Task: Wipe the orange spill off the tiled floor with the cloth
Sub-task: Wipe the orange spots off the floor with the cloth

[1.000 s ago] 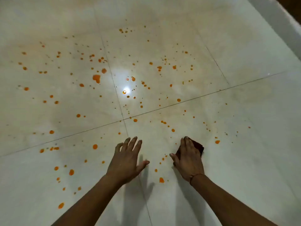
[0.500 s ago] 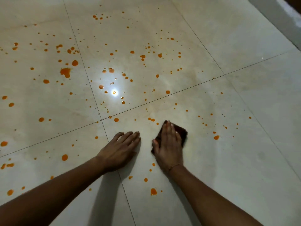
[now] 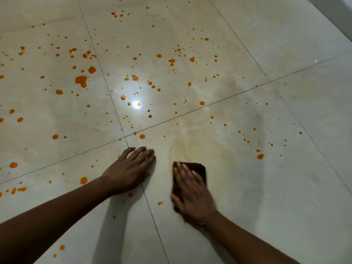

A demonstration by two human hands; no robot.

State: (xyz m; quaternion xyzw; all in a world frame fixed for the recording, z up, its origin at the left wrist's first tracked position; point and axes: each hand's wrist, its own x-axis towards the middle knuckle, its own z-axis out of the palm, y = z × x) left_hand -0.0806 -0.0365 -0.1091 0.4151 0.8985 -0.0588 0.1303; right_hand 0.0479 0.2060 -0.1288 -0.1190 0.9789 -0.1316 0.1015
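Orange drops point(image 3: 81, 80) are spattered widely over the pale tiled floor point(image 3: 247, 187), thickest at the upper left and centre. My right hand point(image 3: 192, 193) lies flat with straight fingers on a dark folded cloth point(image 3: 200, 169), pressing it to the tile; it is slightly blurred. A faint yellowish smear point(image 3: 200, 147) stretches on the tile just beyond the cloth. My left hand point(image 3: 129, 170) rests flat on the floor to the left of the cloth, fingers straight, holding nothing.
Dark grout lines point(image 3: 190, 111) cross near my left fingertips. A bright lamp reflection point(image 3: 136, 104) shines on the centre tile. A grey wall base point(image 3: 339, 14) runs along the top right corner. A few small drops point(image 3: 160, 203) lie between my hands.
My right hand has pulled the cloth back toward me across the tile, leaving a pale smear where drops were. My left hand stays planted, and the view has shifted left.
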